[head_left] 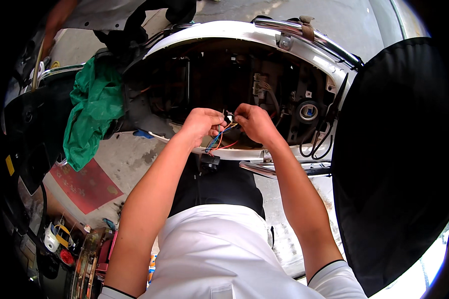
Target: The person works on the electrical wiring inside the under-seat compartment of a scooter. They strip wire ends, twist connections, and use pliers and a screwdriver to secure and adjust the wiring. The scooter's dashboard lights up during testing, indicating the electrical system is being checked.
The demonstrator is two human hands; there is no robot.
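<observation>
Over the open body of a white scooter [214, 31], both hands meet at a small black-and-white connector [229, 118]. My left hand [202, 124] pinches it from the left with closed fingers. From the right, my right hand [257, 122] closes thumb and fingertips at its other side; whether they hold the connector itself or a wire end is too small to tell. Blue, orange and red wires [215, 141] hang below the connector. They run down toward a black box-shaped part [209, 163] at the near rim of the body.
Inside the dark cavity are a white plug block with wires [259, 85] and a round lock barrel [308, 112]. A green cloth [95, 109] drapes at left, the black seat [394, 164] stands at right. Chrome rails [309, 31] flank the body. Tools and parts lie lower left.
</observation>
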